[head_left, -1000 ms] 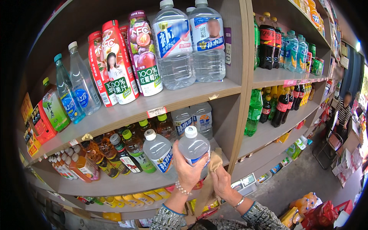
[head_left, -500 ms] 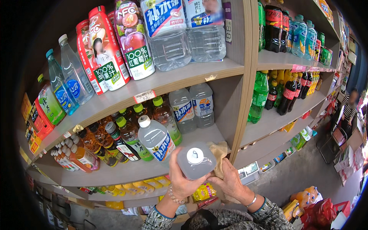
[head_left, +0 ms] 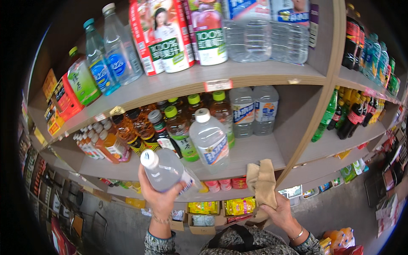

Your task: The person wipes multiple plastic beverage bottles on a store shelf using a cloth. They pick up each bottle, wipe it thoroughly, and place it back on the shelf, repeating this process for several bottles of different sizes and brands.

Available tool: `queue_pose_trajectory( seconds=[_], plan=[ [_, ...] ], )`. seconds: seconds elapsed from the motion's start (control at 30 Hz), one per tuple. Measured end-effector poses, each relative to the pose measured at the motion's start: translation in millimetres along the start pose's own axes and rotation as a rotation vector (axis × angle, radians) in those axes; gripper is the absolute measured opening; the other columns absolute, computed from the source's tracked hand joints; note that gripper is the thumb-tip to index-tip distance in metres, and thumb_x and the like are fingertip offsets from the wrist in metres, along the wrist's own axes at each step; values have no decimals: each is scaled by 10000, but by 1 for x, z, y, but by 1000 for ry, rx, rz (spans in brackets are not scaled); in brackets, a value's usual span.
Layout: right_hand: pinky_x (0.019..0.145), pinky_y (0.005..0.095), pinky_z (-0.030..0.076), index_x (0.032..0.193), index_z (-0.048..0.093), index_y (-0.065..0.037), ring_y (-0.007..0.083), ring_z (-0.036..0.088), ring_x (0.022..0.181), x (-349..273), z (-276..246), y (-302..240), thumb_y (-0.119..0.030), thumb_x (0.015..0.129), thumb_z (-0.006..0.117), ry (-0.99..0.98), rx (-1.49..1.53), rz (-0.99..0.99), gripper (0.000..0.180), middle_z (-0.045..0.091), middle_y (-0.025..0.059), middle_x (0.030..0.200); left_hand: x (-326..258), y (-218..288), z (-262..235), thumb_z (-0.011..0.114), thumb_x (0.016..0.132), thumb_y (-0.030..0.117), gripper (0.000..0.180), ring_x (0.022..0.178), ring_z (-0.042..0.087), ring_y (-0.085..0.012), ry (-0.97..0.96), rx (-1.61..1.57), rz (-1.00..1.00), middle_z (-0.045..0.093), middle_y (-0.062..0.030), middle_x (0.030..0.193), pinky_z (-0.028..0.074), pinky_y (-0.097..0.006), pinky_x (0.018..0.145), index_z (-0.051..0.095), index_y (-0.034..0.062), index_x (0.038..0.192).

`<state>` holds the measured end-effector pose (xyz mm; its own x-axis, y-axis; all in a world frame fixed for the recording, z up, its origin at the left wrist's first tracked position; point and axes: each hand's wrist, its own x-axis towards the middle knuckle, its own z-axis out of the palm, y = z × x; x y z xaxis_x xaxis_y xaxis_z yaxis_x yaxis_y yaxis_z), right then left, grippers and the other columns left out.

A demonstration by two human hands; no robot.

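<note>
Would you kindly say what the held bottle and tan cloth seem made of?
The bottle in the left hand is probably glossy plastic: see-through, with highlights. The tan cloth in the right hand looks like matt fabric, judging by soft folds; its fibre is unclear.

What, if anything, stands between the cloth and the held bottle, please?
Nothing visible: the space between the tan cloth in the right hand and the white-capped bottle in the left hand looks open. A similar bottle stands on the shelf beyond.
</note>
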<state>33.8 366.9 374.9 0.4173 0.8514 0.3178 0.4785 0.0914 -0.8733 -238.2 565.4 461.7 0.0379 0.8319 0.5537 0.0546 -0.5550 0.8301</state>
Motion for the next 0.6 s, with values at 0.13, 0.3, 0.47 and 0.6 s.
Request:
queue_pose_trajectory(
  seconds=[0.13,0.3,0.47,0.6],
  plan=[
    [848,297,520,1169,623,40,113,621,949,-10,5,6,-21,827,731,-36,158,128,364,698,59,1043,35,-21,-19,860,622,60,934,1099,585,-203,48,17,43,554,-123,1257,493,-336,950,370,-20,1414],
    [851,292,518,1161,630,37,109,613,944,-16,5,4,-13,843,718,-71,185,217,333,688,43,1030,66,-48,-28,786,674,28,815,976,648,-193,14,-113,16,596,-131,1173,554,-329,862,393,-35,1385],
    [805,318,544,1134,635,39,142,653,903,-15,14,-9,-48,822,755,-93,185,166,345,708,102,976,87,-61,-21,720,688,-48,783,952,671,-189,-14,-184,22,624,-135,1132,589,-317,803,382,-53,1395],
    [774,342,551,1100,635,41,227,684,866,-15,13,-17,-80,813,770,-197,42,132,339,696,156,935,89,-68,-24,710,712,-25,822,895,678,-183,-92,-316,81,614,-137,1159,586,-324,762,328,-50,1439]
  ],
)
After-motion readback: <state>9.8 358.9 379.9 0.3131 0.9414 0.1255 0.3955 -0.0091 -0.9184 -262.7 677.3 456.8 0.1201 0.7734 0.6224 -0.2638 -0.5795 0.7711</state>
